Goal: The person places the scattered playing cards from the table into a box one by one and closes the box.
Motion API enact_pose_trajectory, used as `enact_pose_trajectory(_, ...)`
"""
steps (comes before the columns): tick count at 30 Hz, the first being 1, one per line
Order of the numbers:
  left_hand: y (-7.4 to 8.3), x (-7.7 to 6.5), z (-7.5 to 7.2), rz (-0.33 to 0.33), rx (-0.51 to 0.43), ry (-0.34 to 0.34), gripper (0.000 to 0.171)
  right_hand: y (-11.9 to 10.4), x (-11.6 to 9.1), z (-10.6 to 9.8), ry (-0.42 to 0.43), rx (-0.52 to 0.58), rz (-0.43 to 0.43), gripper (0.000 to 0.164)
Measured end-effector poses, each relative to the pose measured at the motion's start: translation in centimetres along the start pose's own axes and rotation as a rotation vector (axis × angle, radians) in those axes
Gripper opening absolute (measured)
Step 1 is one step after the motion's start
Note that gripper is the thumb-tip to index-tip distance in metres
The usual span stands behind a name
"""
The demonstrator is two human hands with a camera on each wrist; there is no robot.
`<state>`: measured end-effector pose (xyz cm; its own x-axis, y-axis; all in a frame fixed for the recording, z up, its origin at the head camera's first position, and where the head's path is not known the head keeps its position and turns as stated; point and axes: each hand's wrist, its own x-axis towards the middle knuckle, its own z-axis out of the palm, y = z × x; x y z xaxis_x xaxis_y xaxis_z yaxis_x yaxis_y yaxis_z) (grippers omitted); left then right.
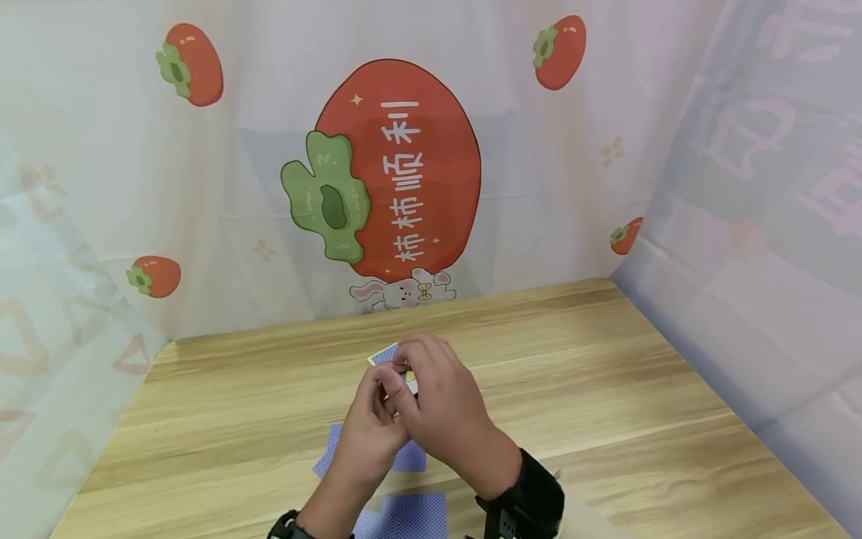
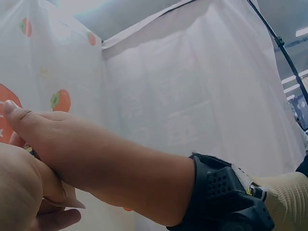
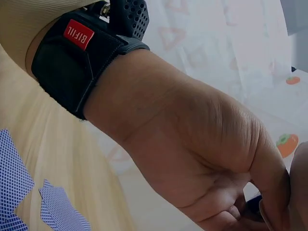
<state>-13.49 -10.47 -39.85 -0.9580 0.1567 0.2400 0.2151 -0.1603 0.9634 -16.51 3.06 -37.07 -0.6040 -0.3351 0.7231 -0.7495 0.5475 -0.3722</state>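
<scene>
In the head view both hands meet over the middle of the table. My left hand [image 1: 367, 427] grips playing cards [image 1: 412, 385], its fingers curled and partly hidden. My right hand [image 1: 447, 408] closes over the same cards from the right, thumb and fingers pinching them. A blue-backed card [image 1: 384, 354] shows just past the fingertips. In the left wrist view a pale card corner [image 2: 77, 204] sticks out below the fingers. The right wrist view has a dark bit of card between the right hand's [image 3: 216, 163] thumb and fingers.
Below the hands, blue-patterned cards [image 1: 409, 458] lie face down on the wooden table [image 1: 606, 404]. More cards [image 1: 407, 516] lie nearer the front edge. Printed curtains [image 1: 269, 90] hang behind the table and along both sides.
</scene>
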Motion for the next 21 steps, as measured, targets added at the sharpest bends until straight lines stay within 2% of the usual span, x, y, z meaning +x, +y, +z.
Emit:
enact_pose_trajectory(3,0.1,-0.1,-0.3,-0.008,0.032,-0.047,0.067,0.0,0.0,0.0,-0.01,0.034,-0.042,0.031)
enact_pose_trajectory(6,0.5,0.0,-0.7,-0.042,0.113,-0.02,0.068,0.1,0.1,-0.4,-0.042,0.102,-0.057,0.023)
enact_pose_trajectory(8,0.8,0.1,-1.0,-0.053,0.111,-0.001,0.064,0.3,0.3,-0.8,-0.074,0.148,-0.02,0.02)
enact_pose_trajectory(11,1.3,0.5,-1.5,-0.058,0.074,0.049,0.062,0.6,0.8,-1.8,-0.155,0.181,0.107,0.024)
enact_pose_trajectory(13,1.7,0.7,-1.8,-0.059,0.045,0.079,0.063,1.0,0.9,-2.4,-0.241,0.173,0.204,0.031)
enact_pose_trajectory(16,2.0,0.8,-2.3,-0.052,0.057,0.133,0.065,2.0,0.0,-2.7,-0.428,0.123,0.303,0.042)
enact_pose_trajectory(19,2.2,0.8,-2.8,-0.042,0.054,0.157,0.065,3.1,-2.1,-2.3,-0.623,0.056,0.321,0.05)
enact_pose_trajectory(21,2.3,0.7,-3.2,-0.039,0.059,0.17,0.065,3.7,-3.9,-1.9,-0.713,-0.007,0.28,0.052)
